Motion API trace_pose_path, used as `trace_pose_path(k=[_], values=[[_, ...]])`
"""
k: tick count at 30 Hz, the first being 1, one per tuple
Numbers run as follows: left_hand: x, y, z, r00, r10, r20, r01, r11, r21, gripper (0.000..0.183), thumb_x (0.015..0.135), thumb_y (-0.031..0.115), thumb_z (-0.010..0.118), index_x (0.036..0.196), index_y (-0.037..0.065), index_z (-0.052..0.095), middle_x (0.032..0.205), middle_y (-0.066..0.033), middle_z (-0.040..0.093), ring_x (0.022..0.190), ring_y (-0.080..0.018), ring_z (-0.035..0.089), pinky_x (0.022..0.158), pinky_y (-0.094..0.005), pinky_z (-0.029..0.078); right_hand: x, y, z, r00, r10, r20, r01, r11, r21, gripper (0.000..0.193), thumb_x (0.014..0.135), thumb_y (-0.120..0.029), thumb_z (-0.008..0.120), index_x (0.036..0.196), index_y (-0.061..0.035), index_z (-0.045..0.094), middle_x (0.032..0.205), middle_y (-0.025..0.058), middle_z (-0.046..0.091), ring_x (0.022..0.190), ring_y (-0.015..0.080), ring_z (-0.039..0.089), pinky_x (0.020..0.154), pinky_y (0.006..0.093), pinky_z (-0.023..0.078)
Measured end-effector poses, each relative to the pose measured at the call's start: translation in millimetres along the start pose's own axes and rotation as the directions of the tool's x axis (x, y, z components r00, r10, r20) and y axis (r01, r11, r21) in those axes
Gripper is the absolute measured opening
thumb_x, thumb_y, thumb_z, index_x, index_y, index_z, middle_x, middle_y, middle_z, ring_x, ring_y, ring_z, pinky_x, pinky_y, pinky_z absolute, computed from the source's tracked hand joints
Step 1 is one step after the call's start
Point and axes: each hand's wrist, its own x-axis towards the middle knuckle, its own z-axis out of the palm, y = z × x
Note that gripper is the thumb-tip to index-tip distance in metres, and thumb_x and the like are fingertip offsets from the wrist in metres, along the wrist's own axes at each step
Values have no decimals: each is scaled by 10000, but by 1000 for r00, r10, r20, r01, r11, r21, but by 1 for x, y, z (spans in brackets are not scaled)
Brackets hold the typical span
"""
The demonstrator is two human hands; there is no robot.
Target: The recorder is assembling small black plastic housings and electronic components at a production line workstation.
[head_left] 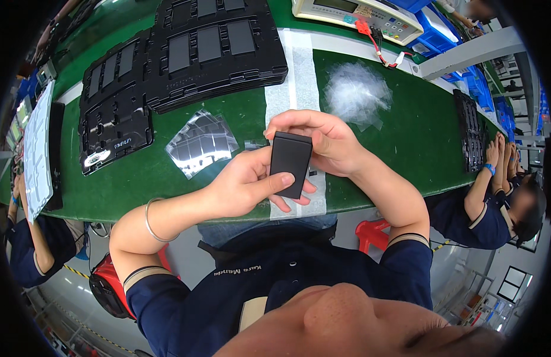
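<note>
I hold a flat black rectangular block upright over the front edge of the green table. My left hand grips it from below, thumb pressed across its lower face. My right hand wraps its top and right side, fingers curled over the upper edge. Both hands touch the block. A silver bangle rings my left wrist.
Stacked black moulded trays and a single one lie at the far left. A shiny clear film pile and a crumpled plastic heap rest nearby. A beige test meter stands behind. Co-workers sit at right and left.
</note>
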Motion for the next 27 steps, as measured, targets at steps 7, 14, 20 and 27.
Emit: trace_pose_path(k=[7, 14, 20, 27], values=[[6, -8, -3, 980, 146, -138, -110, 965, 239, 325, 921, 111, 398, 1219, -12, 359, 1046, -175, 592, 921, -251, 618, 640, -268, 548, -4, -19, -14, 970, -239, -43, 99, 551, -829, 229, 824, -242, 613, 797, -18, 577, 728, 28, 526, 652, 101, 485, 556, 258, 388], [8, -5, -2, 982, 130, -137, -86, 954, 288, 318, 917, 82, 389, 1216, -20, 359, 1050, -173, 589, 926, -241, 615, 639, -258, 550, -3, -18, -3, 917, -397, 39, 177, 319, -931, 173, 796, -126, 600, 679, -12, 545, 595, 35, 469, 557, 126, 449, 492, 263, 346], [9, -5, 0, 983, 99, -156, -53, 960, 275, 302, 912, 64, 392, 1197, -33, 372, 1037, -166, 594, 904, -227, 621, 620, -255, 549, 0, -17, -4, 955, -148, -258, -9, 853, -522, 144, 795, -120, 596, 709, -7, 567, 622, 40, 505, 561, 126, 459, 505, 254, 360], [11, -4, -3, 982, -8, -186, 70, 942, 327, 269, 907, 61, 413, 1156, -41, 413, 1006, -148, 608, 851, -178, 626, 611, -241, 540, 5, -13, -11, 918, -358, 169, 242, 168, -956, 138, 767, -124, 630, 681, -27, 582, 599, 38, 502, 536, 132, 495, 539, 258, 383]])
